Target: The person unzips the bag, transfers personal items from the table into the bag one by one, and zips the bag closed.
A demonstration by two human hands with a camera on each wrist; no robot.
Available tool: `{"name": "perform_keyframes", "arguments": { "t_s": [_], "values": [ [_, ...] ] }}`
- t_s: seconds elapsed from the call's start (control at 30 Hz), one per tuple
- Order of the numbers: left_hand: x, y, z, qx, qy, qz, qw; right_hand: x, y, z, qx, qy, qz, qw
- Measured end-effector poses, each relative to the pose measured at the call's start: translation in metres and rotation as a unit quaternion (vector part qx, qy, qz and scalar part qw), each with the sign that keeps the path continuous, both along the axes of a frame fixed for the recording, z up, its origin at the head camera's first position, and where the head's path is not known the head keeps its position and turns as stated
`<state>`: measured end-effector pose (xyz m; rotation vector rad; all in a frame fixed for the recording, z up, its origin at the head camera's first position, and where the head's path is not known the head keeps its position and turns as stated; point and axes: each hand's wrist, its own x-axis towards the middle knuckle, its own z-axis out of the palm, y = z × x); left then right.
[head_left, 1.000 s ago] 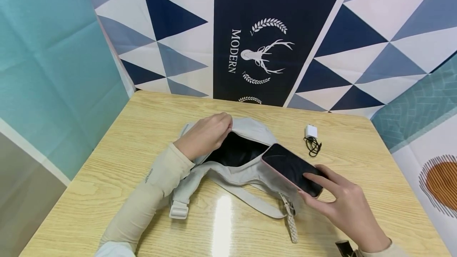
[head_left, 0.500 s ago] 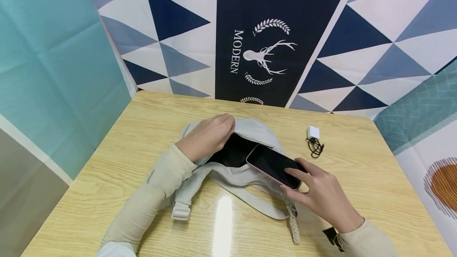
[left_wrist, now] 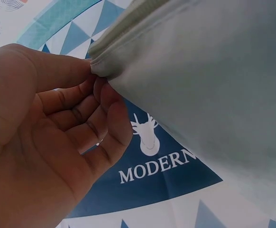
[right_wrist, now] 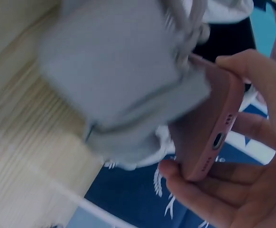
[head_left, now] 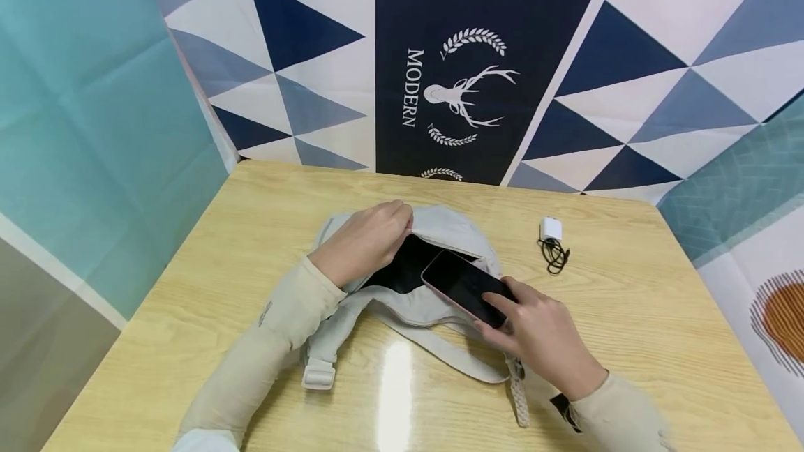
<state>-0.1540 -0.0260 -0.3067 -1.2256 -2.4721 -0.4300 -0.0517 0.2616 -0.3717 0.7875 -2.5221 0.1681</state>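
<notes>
A pale grey fabric bag point(head_left: 449, 223) lies on the table, its black-lined mouth spread wide. My left hand point(head_left: 367, 239) pinches the upper edge of that mouth between thumb and fingers; the left wrist view shows the bag cloth point(left_wrist: 199, 95) pulled taut from the pinch. With the fingertips and thumb my right hand point(head_left: 534, 330) holds a smartphone point(head_left: 465, 288) by its near end. The phone's far end overlaps the dark opening. In the right wrist view the phone's pink case point(right_wrist: 218, 126) shows its charging port, and part of it is hidden behind the bag.
A white charger plug point(head_left: 551, 229) with a coiled black cable point(head_left: 554, 255) lies right of the bag. A strap with a white buckle point(head_left: 318, 374) and a braided cord point(head_left: 518, 400) trail toward the front of the wooden table point(head_left: 264, 208). A patterned cloth backdrop point(head_left: 326, 89) stands behind.
My right hand has carried the phone leftward, from the right edge of the bag to over its opening. My left hand keeps its pinch in about the same place.
</notes>
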Motion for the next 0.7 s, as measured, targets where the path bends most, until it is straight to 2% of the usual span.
{"name": "perform_keyframes", "arguments": {
  "t_s": [0.3, 0.5, 0.7],
  "values": [
    [0.002, 0.0, -0.001, 0.002, 0.005, -0.001, 1.0, -0.008, -0.031, -0.004, 0.021, -0.014, 0.003, 1.0],
    [0.002, -0.001, -0.002, 0.0, 0.001, -0.003, 1.0, -0.02, -0.046, -0.008, 0.047, -0.004, 0.033, 0.998],
    [0.0, -0.001, -0.003, 0.001, 0.002, -0.003, 1.0, -0.03, -0.054, -0.011, 0.052, -0.018, 0.051, 0.997]
  ]
}}
